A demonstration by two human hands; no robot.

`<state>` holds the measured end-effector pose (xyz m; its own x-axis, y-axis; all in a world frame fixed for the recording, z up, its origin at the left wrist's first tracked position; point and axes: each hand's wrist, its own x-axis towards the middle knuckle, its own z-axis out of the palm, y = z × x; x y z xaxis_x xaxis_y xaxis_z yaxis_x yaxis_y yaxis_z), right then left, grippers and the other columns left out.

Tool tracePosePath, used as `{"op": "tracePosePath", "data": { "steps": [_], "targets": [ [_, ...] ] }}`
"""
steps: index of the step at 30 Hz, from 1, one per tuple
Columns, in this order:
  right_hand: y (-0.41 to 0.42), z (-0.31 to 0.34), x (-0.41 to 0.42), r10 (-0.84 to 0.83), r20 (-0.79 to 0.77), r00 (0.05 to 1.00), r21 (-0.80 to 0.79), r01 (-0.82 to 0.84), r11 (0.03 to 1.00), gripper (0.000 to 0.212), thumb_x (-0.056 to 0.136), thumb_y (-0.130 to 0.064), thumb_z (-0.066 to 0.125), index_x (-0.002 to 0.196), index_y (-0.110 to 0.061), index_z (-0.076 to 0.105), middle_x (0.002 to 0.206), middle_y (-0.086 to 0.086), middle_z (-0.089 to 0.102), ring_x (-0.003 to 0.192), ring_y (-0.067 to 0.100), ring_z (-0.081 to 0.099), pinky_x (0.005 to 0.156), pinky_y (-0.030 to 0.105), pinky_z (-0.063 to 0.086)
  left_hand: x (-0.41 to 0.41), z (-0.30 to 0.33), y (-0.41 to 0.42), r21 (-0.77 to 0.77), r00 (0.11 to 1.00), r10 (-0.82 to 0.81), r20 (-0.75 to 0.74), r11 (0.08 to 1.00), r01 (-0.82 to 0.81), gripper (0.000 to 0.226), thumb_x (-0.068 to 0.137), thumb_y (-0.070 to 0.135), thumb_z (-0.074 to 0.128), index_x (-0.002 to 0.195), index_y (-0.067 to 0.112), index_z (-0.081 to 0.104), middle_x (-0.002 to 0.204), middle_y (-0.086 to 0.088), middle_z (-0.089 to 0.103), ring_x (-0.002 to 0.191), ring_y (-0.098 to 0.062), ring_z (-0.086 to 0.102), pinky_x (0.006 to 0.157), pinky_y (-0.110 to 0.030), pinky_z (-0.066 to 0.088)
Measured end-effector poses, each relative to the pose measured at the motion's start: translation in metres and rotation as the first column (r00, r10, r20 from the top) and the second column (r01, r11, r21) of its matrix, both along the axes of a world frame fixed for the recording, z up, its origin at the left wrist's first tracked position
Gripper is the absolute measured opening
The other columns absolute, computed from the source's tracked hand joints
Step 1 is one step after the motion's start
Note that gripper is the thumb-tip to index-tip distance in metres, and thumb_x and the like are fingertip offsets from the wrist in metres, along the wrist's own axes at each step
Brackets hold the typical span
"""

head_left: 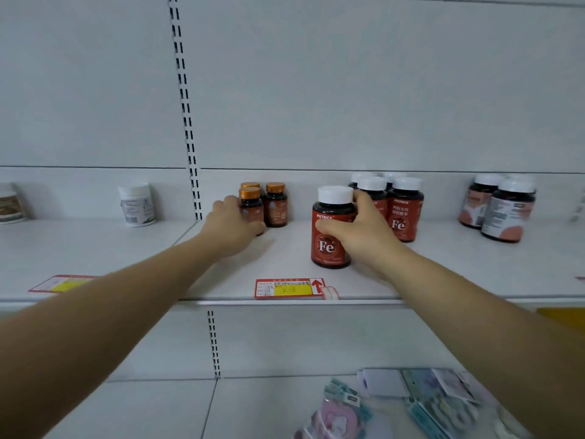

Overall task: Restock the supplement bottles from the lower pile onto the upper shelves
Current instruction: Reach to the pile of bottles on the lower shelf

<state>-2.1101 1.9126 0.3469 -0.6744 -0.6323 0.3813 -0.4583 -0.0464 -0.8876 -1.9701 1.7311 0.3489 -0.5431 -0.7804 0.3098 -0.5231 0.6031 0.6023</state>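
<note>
My right hand (357, 236) grips a red-labelled "Fe" bottle (330, 245) with a white cap, standing upright on the upper shelf (285, 258). Behind it stands a group of several matching Fe bottles (403, 213). My left hand (229, 228) is wrapped round a small brown bottle with an orange cap (250, 201), which stands on the same shelf beside two like it (275, 204). The lower part of that small bottle is hidden by my fingers.
A white jar (137, 204) and a brown-labelled jar (11, 205) stand on the left shelf section. Dark bottles with pink labels (500, 210) stand at the right. A red-and-yellow price tag (291, 289) sits on the shelf edge. Flat packets (427, 403) lie on the lower shelf.
</note>
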Motion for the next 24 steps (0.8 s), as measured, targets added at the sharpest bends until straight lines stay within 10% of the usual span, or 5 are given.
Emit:
{"op": "tracePosePath", "data": {
  "steps": [5, 10, 24],
  "targets": [
    [0.027, 0.001, -0.016, -0.103, -0.027, 0.994, -0.017, 0.102, 0.995, 0.052, 0.063, -0.031, 0.079, 0.103, -0.040, 0.048, 0.102, -0.016, 0.060, 0.091, 0.004, 0.061, 0.075, 0.026, 0.048, -0.019, -0.009, 0.054, 0.063, 0.873, -0.325, 0.364, 0.944, 0.325, 0.065, 0.085, 0.062, 0.048, 0.139, 0.026, 0.040, 0.145, 0.000, 0.040, 0.127, -0.022, 0.042, 0.099, -0.030, 0.032],
    [0.049, 0.000, -0.035, -0.132, -0.032, 0.991, -0.017, 0.132, 0.991, 0.044, 0.064, -0.027, 0.077, 0.095, -0.040, 0.050, 0.100, -0.014, 0.063, 0.092, 0.009, 0.063, 0.084, 0.035, 0.052, -0.036, -0.014, 0.064, 0.014, 0.777, -0.284, 0.561, 0.942, 0.334, 0.073, 0.087, 0.071, 0.027, 0.149, 0.031, 0.019, 0.158, 0.004, 0.013, 0.144, -0.023, 0.012, 0.114, -0.054, 0.008],
    [0.053, -0.002, -0.059, -0.174, -0.138, 0.975, 0.046, 0.182, 0.982, 0.057, 0.076, -0.035, 0.074, 0.126, -0.028, 0.048, 0.100, -0.015, 0.054, 0.091, 0.010, 0.054, 0.079, 0.027, 0.040, -0.033, -0.011, 0.065, 0.089, 0.794, -0.303, 0.527, 0.949, 0.303, 0.069, 0.089, 0.065, 0.037, 0.148, 0.032, 0.023, 0.158, 0.005, 0.011, 0.145, -0.018, 0.007, 0.116, -0.039, 0.003]
  ]
}}
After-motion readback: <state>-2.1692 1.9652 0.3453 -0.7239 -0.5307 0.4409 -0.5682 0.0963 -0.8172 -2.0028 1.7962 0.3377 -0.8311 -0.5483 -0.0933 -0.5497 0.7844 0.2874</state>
